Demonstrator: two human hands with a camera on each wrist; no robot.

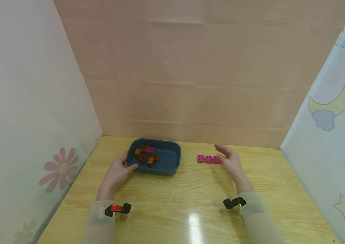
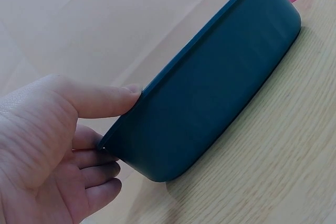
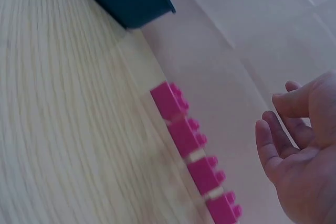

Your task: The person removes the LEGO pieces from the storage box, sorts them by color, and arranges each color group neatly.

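Observation:
My left hand (image 1: 117,173) holds the left end of a dark blue plastic tray (image 1: 172,162). In the left wrist view the thumb (image 2: 107,100) lies at the tray's rim and the other fingers are around its end, partly hidden. Inside the tray are several orange-brown toy bricks (image 1: 143,158) and one pink brick (image 1: 149,149). My right hand (image 1: 231,164), fingers loosely bent and holding nothing, hovers over the right end of a row of several pink toy bricks (image 1: 208,159). In the right wrist view a gap separates that hand from the pink bricks (image 3: 186,136).
The tray and brick row stand on a wooden table (image 1: 148,203), toward its back edge. A brown paper-like backdrop (image 1: 190,84) rises behind. Pale printed panels stand at the left (image 1: 32,101) and right (image 1: 337,142).

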